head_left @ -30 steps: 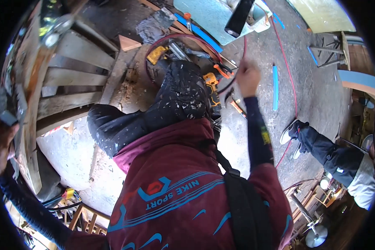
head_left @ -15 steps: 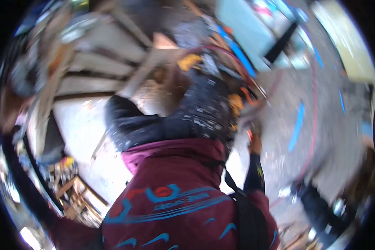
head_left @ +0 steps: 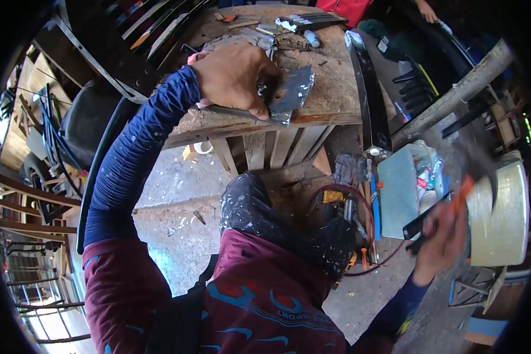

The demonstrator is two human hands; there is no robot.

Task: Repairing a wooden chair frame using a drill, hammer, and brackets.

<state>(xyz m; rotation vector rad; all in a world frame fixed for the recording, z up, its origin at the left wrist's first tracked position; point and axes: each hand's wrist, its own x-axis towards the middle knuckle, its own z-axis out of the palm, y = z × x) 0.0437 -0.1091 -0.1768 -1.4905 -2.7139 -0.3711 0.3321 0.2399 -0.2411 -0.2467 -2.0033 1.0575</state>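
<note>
My left hand is closed on a dark grey bent metal piece. Its fingers grip the near side, and the piece rests at the front edge of a wooden workbench. Off to the right, above the floor, my right hand is wrapped around the handle of a hammer. That handle is orange and black; the dark curved head is smeared by motion. A crumpled cloth lies on the bench behind my left hand.
A long black box-section bar leans at the bench's right end. Right of it stands a pale blue container holding bottles and bags, near a yellowish block. A yellow power tool and hose lie by my knees. Another person's hand shows at top right.
The blurred view has swung to the bench. My right hand has risen from low near the floor tools and now holds the hammer out right. My left hand is now on the metal piece.
</note>
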